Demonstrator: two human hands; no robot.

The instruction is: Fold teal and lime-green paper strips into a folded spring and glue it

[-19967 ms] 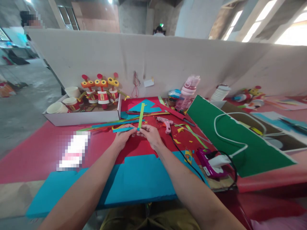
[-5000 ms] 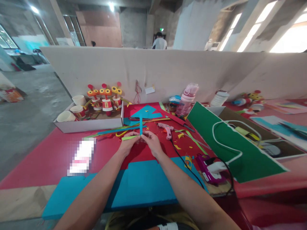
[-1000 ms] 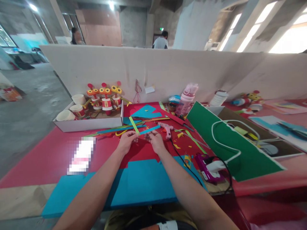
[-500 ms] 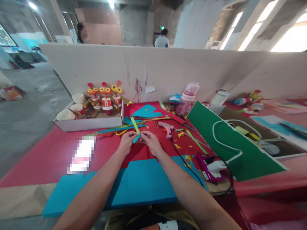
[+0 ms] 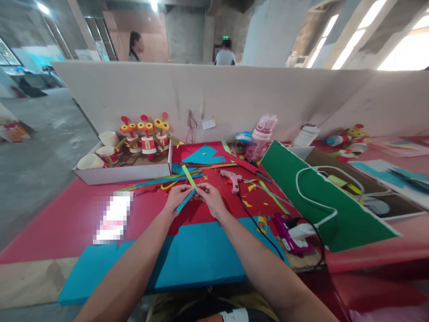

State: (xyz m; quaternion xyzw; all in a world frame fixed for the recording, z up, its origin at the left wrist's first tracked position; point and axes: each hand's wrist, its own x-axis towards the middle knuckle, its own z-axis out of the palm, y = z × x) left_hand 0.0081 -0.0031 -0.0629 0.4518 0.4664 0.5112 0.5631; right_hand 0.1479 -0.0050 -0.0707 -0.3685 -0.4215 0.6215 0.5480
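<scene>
A yellow-green paper strip [image 5: 188, 175] points up and away from my fingers. A blue paper strip [image 5: 184, 202] slants down toward me, and the two meet between my fingertips. My left hand [image 5: 177, 199] is closed in a pinch on the strips from the left. From the right, my right hand [image 5: 211, 198] pinches at the spot where the strips come together. How they join is hidden by my fingers. To the right of my hands a pink glue gun [image 5: 233, 179] lies on the red table surface [image 5: 150, 214].
A white box [image 5: 127, 173] at back left holds paper cups and several red-and-yellow paper-cup figures. Blue sheets [image 5: 208, 250] lie before me. Rightward are a purple power strip [image 5: 292, 235], a green-sided box [image 5: 308, 197] with a white cable, and a pink bottle [image 5: 263, 136]. Paper scraps lie around.
The blue strip now sticks out longer toward the lower left, beside my left hand. Both hands stay in nearly the same place. A person behind the partition has moved right.
</scene>
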